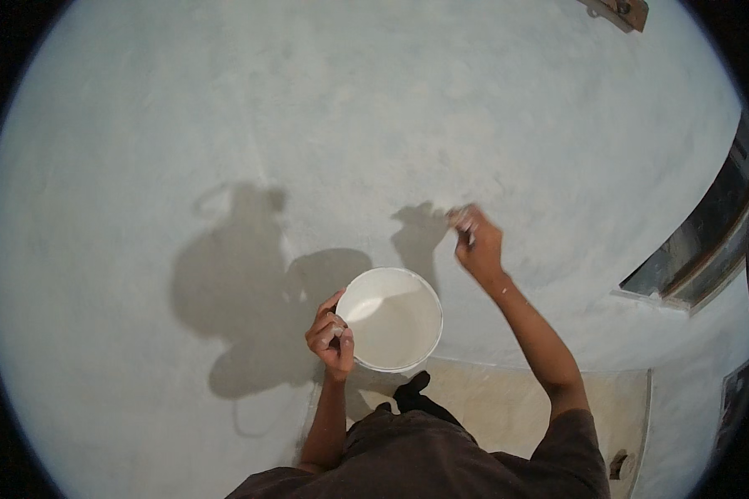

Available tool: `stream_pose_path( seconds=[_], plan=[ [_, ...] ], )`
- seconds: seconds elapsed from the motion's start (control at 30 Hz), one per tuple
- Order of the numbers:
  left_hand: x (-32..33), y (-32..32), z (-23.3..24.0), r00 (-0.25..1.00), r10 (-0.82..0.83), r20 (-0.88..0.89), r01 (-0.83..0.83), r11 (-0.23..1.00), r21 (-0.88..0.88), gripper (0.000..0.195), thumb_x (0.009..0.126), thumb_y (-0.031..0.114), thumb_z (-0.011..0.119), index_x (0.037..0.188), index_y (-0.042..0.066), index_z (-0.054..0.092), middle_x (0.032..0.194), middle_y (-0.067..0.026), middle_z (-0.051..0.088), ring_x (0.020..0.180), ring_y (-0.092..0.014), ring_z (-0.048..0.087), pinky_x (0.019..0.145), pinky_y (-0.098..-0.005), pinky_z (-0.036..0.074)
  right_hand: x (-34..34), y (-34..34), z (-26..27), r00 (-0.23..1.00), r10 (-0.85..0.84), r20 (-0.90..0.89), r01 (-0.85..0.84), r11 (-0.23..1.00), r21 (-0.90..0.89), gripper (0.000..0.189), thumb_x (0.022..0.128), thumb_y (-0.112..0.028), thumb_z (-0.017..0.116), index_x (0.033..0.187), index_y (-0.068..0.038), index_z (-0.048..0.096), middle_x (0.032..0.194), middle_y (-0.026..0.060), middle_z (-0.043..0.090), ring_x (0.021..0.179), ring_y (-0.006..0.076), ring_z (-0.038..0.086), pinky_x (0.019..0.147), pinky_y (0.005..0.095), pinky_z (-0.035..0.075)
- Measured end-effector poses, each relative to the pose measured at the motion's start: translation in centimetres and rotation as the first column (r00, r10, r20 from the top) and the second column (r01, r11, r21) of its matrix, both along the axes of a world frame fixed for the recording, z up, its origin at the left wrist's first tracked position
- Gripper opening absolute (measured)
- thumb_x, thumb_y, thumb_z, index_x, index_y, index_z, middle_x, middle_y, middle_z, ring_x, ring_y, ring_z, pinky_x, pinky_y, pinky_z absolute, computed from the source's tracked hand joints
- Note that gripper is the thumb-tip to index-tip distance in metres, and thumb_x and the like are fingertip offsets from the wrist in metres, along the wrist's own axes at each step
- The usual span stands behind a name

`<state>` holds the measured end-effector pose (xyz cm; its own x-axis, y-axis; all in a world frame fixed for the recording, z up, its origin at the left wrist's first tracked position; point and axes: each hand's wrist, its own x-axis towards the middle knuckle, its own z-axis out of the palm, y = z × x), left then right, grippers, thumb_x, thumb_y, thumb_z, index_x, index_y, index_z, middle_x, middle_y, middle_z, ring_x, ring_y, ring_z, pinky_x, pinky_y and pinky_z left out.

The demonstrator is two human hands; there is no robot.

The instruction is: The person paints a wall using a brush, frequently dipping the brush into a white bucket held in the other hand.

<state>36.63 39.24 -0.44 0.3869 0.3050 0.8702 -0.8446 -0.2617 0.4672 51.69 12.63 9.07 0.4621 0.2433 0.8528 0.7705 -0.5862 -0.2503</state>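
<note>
My left hand [332,340] grips the left rim of a round white bucket [390,319], its fingers curled at the edge. The bucket's inside is pale, and whether it holds anything cannot be told. Up and to the right of the bucket, my right hand [476,237] is at the pale painted wall [349,125], thumb and fingers drawn together. White smears mark both hands. The right fingertips are blurred, and whether something small is between them cannot be told. Shadows of me and the bucket fall on the wall.
A framed window or opening [693,249] is set at the right, with a ledge below it. A wooden piece with a metal part [621,12] is at the top right. Below lies a beige floor [505,405], with a small round object [624,465] at the lower right.
</note>
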Motion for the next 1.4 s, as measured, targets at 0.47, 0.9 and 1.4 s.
stream_pose_path(
  seconds=[0.47, 0.9, 1.4],
  plan=[
    [0.2, 0.6, -1.0, 0.999, 0.006, -0.033, -0.005, 1.000, 0.018, 0.023, 0.087, 0.010, 0.059, 0.072, 0.002, 0.042, 0.061, -0.0060, 0.046, 0.091, -0.041, 0.068, 0.101, -0.0626, 0.050, -3.4, -1.3, -0.4, 0.997, -0.047, 0.064, 0.067, 0.930, -0.362, 0.048, 0.064, 0.018, 0.063, 0.101, -0.011, 0.073, 0.105, 0.0057, 0.072, 0.089, 0.0265, 0.071, 0.059, 0.0326, 0.057],
    [0.3, 0.2, -0.3, 1.000, -0.016, 0.003, 0.016, 1.000, -0.009, 0.022, 0.086, 0.007, 0.058, 0.074, 0.004, 0.040, 0.060, -0.0062, 0.046, 0.082, -0.038, 0.067, 0.099, -0.0649, 0.051, -1.5, -2.0, 2.6, 0.897, -0.085, 0.434, 0.189, 0.961, -0.202, 0.039, 0.064, -0.002, 0.081, 0.099, -0.015, 0.073, 0.104, 0.0045, 0.070, 0.093, 0.0253, 0.072, 0.062, 0.0368, 0.060],
    [0.4, 0.3, -0.3, 0.999, -0.036, -0.004, 0.036, 0.999, -0.008, 0.021, 0.088, 0.010, 0.058, 0.076, 0.005, 0.042, 0.061, -0.0060, 0.048, 0.091, -0.042, 0.069, 0.098, -0.0616, 0.052, -2.2, -2.2, 3.6, 0.875, -0.130, 0.466, 0.203, 0.973, -0.111, 0.039, 0.066, 0.007, 0.073, 0.099, -0.013, 0.070, 0.107, 0.0050, 0.071, 0.094, 0.0246, 0.072, 0.067, 0.0367, 0.061]
  ],
)
